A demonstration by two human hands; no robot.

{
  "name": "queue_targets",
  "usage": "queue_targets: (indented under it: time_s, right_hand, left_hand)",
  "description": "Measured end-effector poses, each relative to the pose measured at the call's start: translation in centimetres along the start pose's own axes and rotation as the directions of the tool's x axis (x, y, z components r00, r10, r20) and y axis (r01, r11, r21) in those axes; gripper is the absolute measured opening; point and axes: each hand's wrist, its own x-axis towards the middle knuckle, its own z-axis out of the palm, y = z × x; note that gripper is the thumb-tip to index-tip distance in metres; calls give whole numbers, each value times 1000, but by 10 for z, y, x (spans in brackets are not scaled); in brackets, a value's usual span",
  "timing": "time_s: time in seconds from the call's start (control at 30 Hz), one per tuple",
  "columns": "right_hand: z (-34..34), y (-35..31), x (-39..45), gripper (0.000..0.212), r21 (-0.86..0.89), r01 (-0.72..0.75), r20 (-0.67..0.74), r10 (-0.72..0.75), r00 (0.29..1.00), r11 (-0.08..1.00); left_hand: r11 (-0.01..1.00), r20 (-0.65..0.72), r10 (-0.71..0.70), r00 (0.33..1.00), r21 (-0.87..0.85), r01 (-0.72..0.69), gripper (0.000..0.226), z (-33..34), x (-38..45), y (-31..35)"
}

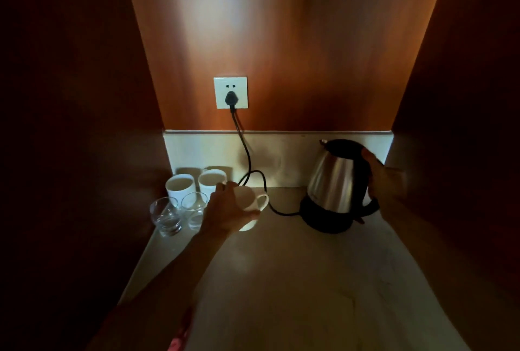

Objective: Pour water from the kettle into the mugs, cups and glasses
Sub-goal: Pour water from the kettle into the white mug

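Note:
A steel kettle with a black lid and handle stands on its black base at the right of the counter, tilted slightly. My right hand is wrapped around its handle. My left hand grips a white mug from above, its handle pointing right; I cannot tell whether it rests on the counter. Two more white mugs stand against the back wall at the left. In front of them stand two clear glasses, the right one partly hidden by my left hand.
A black cord runs from the wall socket down across the counter to the kettle base, passing just behind the held mug. Dark wooden walls close in the left and right sides. The pale counter stretches toward me.

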Motion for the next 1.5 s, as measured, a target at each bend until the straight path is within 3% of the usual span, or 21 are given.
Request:
queue_targets:
  time_s: [0.1,0.27,0.4,0.6,1.0,1.17,1.27,1.33,1.5]
  right_hand:
    - [-3,-20,-38,46,71,38,7,-38,999,997]
    - [-19,-23,-84,60,16,70,-34,-70,997,997]
    - [-30,-9,-111,84,-44,92,8,-92,996,995]
    - [-39,5,-169,63,-48,173,-29,-174,984,984]
    - [-45,24,-215,51,-60,176,44,-174,984,983]
    - [-49,22,-220,48,-65,178,93,-171,981,982]
    - [-49,24,-218,47,-102,196,121,-183,976,975]
    - [-51,26,-214,48,-126,200,133,-184,974,972]
    - [-57,22,-201,53,-208,154,196,-113,974,966]
  left_hand:
    - [1000,39,21,999,7,-22,90,-3,-20,1]
    - [995,82,100,992,-13,-99,95,-2,-52,3]
    - [991,110,134,985,-27,-131,93,-1,-80,0]
    - [981,134,185,974,-79,-176,93,2,-117,-14]
    - [972,135,228,964,-83,-218,92,6,-150,-35]
    - [925,120,212,970,-346,-159,98,-2,-152,-43]
    - [879,146,196,970,-465,-108,74,-1,-150,-48]
    - [860,152,197,968,-501,-96,64,2,-146,-52]
    - [870,134,213,968,-478,-125,82,7,-140,-60]
